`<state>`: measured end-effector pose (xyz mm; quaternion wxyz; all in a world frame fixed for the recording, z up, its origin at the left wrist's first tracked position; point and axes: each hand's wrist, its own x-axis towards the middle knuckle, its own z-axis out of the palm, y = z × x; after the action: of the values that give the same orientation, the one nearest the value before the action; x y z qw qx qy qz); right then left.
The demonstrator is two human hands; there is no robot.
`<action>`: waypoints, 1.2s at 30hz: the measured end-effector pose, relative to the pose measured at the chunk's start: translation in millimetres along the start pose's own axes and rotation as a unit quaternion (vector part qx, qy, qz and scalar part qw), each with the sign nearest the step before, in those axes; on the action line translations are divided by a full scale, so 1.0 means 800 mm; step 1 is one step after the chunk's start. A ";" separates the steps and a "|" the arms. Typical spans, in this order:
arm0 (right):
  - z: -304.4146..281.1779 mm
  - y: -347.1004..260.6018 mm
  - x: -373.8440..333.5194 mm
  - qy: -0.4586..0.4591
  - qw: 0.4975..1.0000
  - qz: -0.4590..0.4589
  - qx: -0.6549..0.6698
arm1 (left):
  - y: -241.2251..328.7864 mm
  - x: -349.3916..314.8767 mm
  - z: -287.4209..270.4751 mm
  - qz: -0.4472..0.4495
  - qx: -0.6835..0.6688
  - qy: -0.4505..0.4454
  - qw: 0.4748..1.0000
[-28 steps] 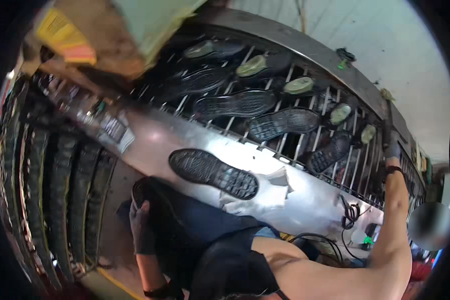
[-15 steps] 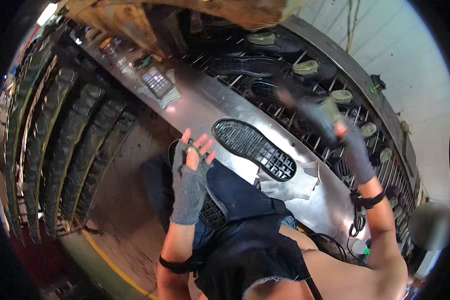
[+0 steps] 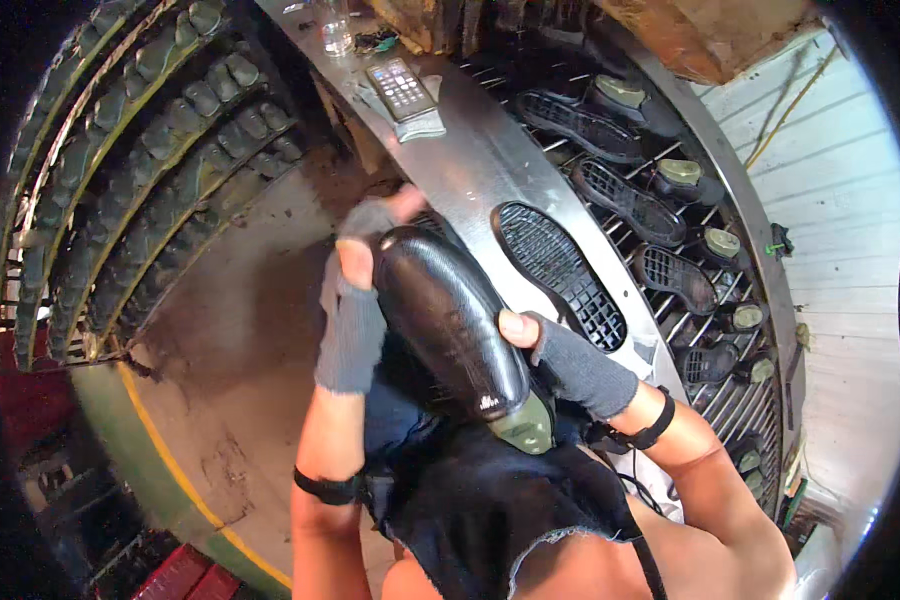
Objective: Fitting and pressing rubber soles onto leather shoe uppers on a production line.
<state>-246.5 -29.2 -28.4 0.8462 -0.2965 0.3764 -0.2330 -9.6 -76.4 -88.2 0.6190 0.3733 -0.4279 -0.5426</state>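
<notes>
A glossy black shoe upper (image 3: 448,310) on an olive-green last (image 3: 527,428) is held over my lap, its rounded toe pointing away from me. My left hand (image 3: 355,285), in a grey fingerless glove, is closed at the toe end, thumb against its side; its fingertips are blurred. Near the heel, my right hand (image 3: 575,360) grips the other side, thumb on top and fingers hidden beneath. Just right of the shoe, a black rubber outsole (image 3: 560,272) lies on the metal bench (image 3: 460,155), showing its ridged, gridded face.
On the right, a barred rack (image 3: 705,325) carries several black soles and lasted shoes (image 3: 680,175). A phone (image 3: 401,88) rests on a cloth on the bench. Curved tiers of shoes (image 3: 160,150) stand at left. A yellow floor line (image 3: 175,450) runs at lower left.
My right hand has come back from the rack with the shoe on its last, which was blurred there. My left hand, open and raised before, has closed on the toe. The view has shifted.
</notes>
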 end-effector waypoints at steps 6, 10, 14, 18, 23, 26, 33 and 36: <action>-0.022 -0.023 0.000 0.087 0.989 -0.016 0.115 | -0.051 0.034 -0.035 0.171 0.580 0.008 0.796; -0.029 -0.019 0.010 0.022 0.991 -0.050 0.122 | -0.006 0.036 -0.048 -0.118 0.290 0.073 0.947; -0.006 0.011 0.041 -0.008 0.994 -0.035 0.102 | 0.038 0.027 -0.054 -0.116 -0.146 -0.027 0.982; 0.013 0.033 0.065 -0.032 0.998 -0.027 0.051 | 0.048 0.012 -0.052 -0.100 -0.202 -0.060 0.972; 0.007 0.036 0.065 -0.078 0.995 -0.001 0.062 | 0.045 0.004 -0.045 -0.131 -0.186 -0.102 0.968; 0.004 0.034 0.063 -0.069 0.997 0.000 -0.020 | 0.048 0.005 -0.043 -0.123 -0.180 -0.122 0.968; 0.009 0.036 0.064 -0.082 0.996 -0.019 0.024 | 0.051 -0.005 -0.038 -0.120 -0.104 -0.139 0.977; 0.005 0.035 0.057 -0.068 0.998 -0.013 -0.004 | 0.057 -0.010 -0.034 -0.113 -0.066 -0.125 0.984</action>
<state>-210.8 -35.5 -68.0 0.8655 -0.3204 0.3147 -0.2217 31.3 -62.7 -56.9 0.5190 0.3066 -0.4202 -0.6783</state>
